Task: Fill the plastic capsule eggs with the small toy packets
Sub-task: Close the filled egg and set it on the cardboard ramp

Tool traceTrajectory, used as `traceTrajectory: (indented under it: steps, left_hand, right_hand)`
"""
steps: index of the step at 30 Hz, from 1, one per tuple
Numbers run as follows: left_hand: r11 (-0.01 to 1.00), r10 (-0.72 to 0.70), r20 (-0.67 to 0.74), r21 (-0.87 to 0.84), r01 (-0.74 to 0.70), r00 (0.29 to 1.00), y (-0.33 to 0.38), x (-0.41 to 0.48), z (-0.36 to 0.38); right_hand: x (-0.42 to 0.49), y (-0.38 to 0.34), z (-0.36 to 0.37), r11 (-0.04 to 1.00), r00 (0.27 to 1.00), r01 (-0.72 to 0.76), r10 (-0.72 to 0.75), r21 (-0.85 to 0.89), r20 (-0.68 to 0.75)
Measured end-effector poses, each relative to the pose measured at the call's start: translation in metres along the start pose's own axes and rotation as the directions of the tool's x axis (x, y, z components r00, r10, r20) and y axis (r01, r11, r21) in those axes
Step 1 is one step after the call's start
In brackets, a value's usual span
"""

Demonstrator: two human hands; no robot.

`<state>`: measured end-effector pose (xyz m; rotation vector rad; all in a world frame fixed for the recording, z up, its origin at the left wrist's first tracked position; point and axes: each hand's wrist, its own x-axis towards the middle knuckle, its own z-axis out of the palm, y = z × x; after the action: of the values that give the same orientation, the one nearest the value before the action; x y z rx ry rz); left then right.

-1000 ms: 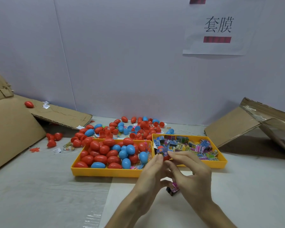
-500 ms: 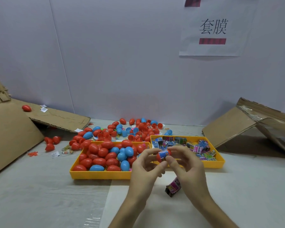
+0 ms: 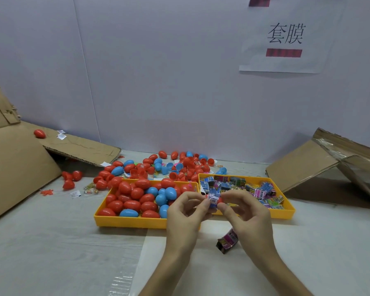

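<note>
White wall (image 3: 158, 82) is backing the scene, with a paper sign (image 3: 284, 37) hanging at upper right. Pale worktop (image 3: 51, 253) is carrying everything below, and cardboard sheets (image 3: 15, 167) are leaning at both sides.

Head view, items:

- Left hand (image 3: 186, 212): fingertips are pinching a small toy packet (image 3: 213, 199) at its near edge, apparently to steer it.
- Right hand (image 3: 246, 212): thumb and forefinger are pinching a red egg (image 3: 220, 200), which is showing only as slivers behind the packet. Both hands are meeting above the gap between the trays, likely to push the packet into the shell; whether the egg is a half or whole cannot be told.
- Left tray (image 3: 126, 221), yellow: holding closed red and blue eggs, heaped.
- Right tray (image 3: 286, 212), yellow: holding printed packets, kept just beside the hands for quick picking.
- Spare packet (image 3: 228, 243): lying on the worktop under the right hand.
- Loose pile of eggs (image 3: 179, 165): sitting behind the trays, some shells lying open.
</note>
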<state>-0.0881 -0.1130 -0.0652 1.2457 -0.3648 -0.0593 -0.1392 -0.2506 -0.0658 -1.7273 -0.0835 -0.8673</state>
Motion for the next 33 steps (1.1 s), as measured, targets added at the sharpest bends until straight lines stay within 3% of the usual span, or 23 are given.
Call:
traceTrajectory:
  steps: [5, 10, 15, 18, 22, 27, 33]
  left_hand:
    - [0.999, -0.040, -0.033, 0.021, 0.040, 0.999, -0.0020, 0.0015, -0.0008]
    - [0.991, -0.134, 0.021, -0.013, 0.134, 0.991, 0.0008, 0.0031, -0.0009]
    - [0.992, -0.128, 0.014, -0.010, 0.128, 0.992, 0.0008, 0.0019, -0.0007]
    - [0.996, -0.084, -0.038, 0.009, 0.084, 0.996, 0.0003, 0.0012, -0.0010]
    - [0.966, 0.096, -0.075, 0.248, -0.075, 0.993, -0.0010, -0.0001, -0.0012]
    - [0.887, 0.269, -0.075, 0.408, -0.217, 0.960, 0.0000, -0.0022, -0.0028]
    - [0.862, 0.274, -0.047, 0.456, -0.223, 0.961, 0.0011, -0.0017, -0.0025]
  right_hand:
    - [-0.0022, 0.0024, 0.0024, 0.998, 0.999, -0.049, 0.049, 0.037, 0.007]
    - [-0.0018, 0.0039, 0.0018, 0.997, 0.999, -0.053, 0.052, 0.061, 0.009]
    - [-0.0008, 0.0035, 0.0013, 0.996, 0.998, -0.062, 0.061, 0.071, 0.016]
    - [-0.0023, 0.0042, 0.0025, 0.997, 0.999, -0.040, 0.041, 0.060, -0.006]
    - [-0.0032, 0.0058, 0.0037, 1.000, 0.999, 0.000, 0.001, 0.022, -0.036]
    - [-0.0057, 0.0044, 0.0050, 0.996, 0.997, 0.064, -0.067, -0.067, -0.049]
    - [-0.0036, 0.0052, 0.0013, 0.997, 0.999, 0.040, -0.041, -0.072, -0.013]
